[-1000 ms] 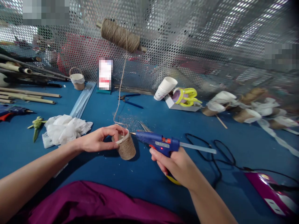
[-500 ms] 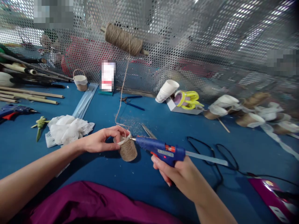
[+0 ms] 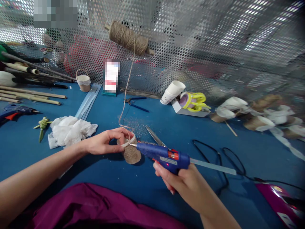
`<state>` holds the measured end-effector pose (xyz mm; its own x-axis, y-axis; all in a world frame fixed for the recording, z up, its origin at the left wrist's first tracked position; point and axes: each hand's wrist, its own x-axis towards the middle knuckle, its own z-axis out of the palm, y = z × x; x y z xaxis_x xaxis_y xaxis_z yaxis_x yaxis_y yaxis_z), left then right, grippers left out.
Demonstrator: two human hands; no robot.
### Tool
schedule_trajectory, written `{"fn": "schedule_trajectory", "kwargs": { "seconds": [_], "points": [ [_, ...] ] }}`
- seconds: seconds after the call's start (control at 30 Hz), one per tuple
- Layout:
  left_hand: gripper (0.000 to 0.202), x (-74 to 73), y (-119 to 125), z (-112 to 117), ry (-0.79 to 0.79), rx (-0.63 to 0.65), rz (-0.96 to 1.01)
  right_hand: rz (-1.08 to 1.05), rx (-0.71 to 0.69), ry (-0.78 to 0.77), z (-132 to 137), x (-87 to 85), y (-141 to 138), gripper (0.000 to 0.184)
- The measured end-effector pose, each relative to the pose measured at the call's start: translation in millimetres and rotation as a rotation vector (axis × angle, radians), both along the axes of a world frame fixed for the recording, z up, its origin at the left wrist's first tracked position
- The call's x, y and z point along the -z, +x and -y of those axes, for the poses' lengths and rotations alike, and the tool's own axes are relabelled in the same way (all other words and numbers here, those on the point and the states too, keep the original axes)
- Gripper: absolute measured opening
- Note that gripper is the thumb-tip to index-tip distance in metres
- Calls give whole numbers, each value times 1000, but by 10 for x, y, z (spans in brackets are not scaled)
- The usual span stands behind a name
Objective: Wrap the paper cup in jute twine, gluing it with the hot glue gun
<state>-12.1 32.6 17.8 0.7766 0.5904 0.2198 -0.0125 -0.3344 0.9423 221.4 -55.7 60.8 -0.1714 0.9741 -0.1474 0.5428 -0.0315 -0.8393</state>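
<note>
My left hand (image 3: 105,143) grips a small paper cup wrapped in jute twine (image 3: 130,152), tilted on the blue table, fingers pinched at its white rim. My right hand (image 3: 181,183) is closed round a blue hot glue gun (image 3: 164,155) with a clear glue stick out the back. The gun's metal nozzle touches the cup's rim. A strand of twine (image 3: 126,92) runs up from the cup to a twine spool (image 3: 128,37) hung on the perforated metal screen.
Scissors (image 3: 154,136) lie just behind the gun. A black cord (image 3: 214,156) loops at right toward a purple device (image 3: 281,200). White fabric (image 3: 69,130), glue sticks (image 3: 87,100), bamboo sticks (image 3: 30,95), pliers (image 3: 135,103), stacked cups (image 3: 172,90) and finished wrapped cups (image 3: 257,114) lie around.
The glue gun has moved left, so its nozzle now meets the cup's rim. The cup has tipped a little further under my left hand.
</note>
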Motion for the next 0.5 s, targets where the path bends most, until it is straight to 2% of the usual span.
{"fn": "schedule_trajectory", "kwargs": {
  "seconds": [0.33, 0.5],
  "points": [
    [14, 24, -3, -3, 12, -4, 3, 92, 14, 29, -171, 76, 129, 36],
    [14, 16, -3, -2, 12, -9, -3, 51, 43, -38, -232, 164, 149, 36]
  ]
}}
